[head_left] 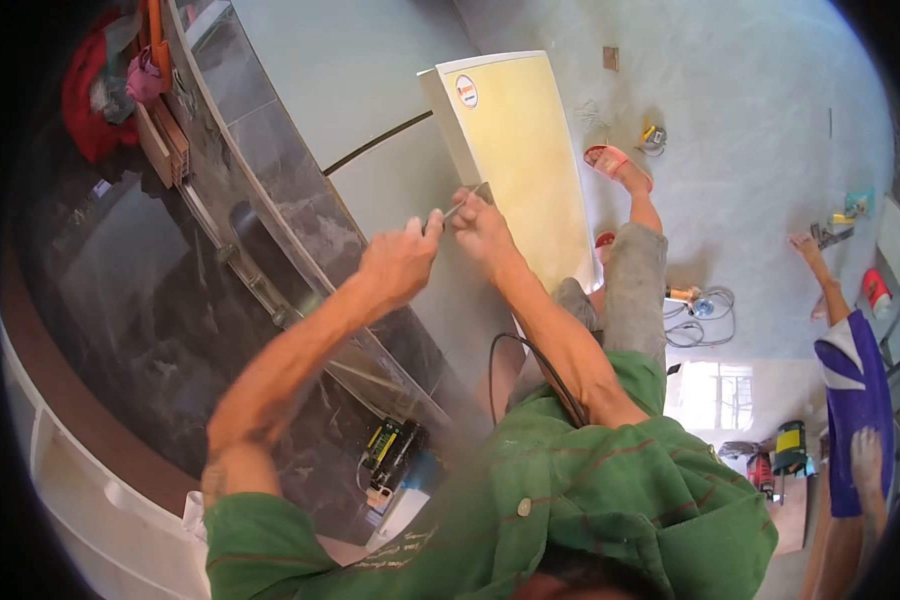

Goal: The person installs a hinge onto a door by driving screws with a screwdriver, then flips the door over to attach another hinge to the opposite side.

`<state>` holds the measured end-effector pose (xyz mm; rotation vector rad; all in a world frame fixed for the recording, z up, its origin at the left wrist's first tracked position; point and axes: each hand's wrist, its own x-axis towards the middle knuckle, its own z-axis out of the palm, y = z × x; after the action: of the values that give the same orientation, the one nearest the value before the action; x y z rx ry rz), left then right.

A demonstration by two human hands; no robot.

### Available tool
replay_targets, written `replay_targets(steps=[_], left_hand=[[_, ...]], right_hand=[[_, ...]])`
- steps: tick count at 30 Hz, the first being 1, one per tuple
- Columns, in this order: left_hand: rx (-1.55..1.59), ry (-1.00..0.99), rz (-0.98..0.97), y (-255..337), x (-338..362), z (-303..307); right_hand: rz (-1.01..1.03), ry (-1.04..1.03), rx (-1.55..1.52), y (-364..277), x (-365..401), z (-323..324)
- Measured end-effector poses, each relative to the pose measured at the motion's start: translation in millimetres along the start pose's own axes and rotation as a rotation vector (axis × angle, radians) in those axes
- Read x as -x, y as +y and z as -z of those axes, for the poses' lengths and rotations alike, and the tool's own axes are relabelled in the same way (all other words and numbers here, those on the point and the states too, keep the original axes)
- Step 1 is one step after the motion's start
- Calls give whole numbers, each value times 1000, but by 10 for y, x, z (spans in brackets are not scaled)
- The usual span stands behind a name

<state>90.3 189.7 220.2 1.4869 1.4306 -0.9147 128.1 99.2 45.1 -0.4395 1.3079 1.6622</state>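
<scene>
My left hand point(401, 263) is closed round the handle of a thin metal tool point(454, 210), perhaps a screwdriver. Close beside it, my right hand point(482, 230) pinches around the tool's far end, where a small grey piece shows at the fingertips; what exactly it is cannot be made out. Both hands are in front of the edge of a yellow panel with white sides point(515, 140), which bears a round logo. A black cable point(515, 337) loops by my right forearm.
A dark stone counter point(160, 290) curves along the left. Sandaled feet point(620, 168) stand on the pale floor. Another person in purple point(855, 400) is at the right, near power tools point(790, 447). A corded tool point(705, 305) and a tape measure point(654, 138) lie on the floor.
</scene>
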Motion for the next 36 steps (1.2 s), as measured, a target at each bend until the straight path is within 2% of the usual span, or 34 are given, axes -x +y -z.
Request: replay_targets(steps=[1,3,4,6,7,14,17,18,20,23,26,27,28,29,31,32,34,36], left_hand=[[-198,3,-94,-4,-42,58],[-86,60,-45,8,-45,99],[169,90,71,76,-20,111],[967,131,378,208,13,87],[1240,145,468,235,34,71],[1600,-75,582,-27,-124,105],[137,-15,68,134,-41,58],[-186,39,-82,142,-23,33],[-450,50,-202,110,22,11],[-499,77,-248,83,2,66],[-189,178,-185,69,7,114],[415,44,77,78,-26,126],[1005,87,390,143,-47,160],[1598,29,688,189,-50,186],[1734,-33,693,86,-88,102],[1800,-72,698,68,-105,66],[1708,-124,664,37,-139,117],[1561,-166,650,7,-108,154]], right_hand=[[11,7,8,-39,-42,10],[0,27,-16,0,-53,12],[10,30,-35,-36,-62,-64],[44,8,-96,-76,-23,-103],[49,5,-129,-30,26,-94],[87,44,-73,28,106,-195],[86,47,-34,-5,97,-124],[85,29,-14,-30,68,-120],[56,29,-17,2,1,-27],[26,63,-87,-39,-48,-71],[46,90,-124,-63,-38,-190],[61,91,-130,-66,-23,-199],[71,97,-135,-42,-22,-149],[63,87,-107,-20,-29,-115],[53,62,-55,-21,-52,-43],[29,73,152,-75,63,-61],[-13,96,566,-214,349,-32],[152,220,969,-272,548,196]])
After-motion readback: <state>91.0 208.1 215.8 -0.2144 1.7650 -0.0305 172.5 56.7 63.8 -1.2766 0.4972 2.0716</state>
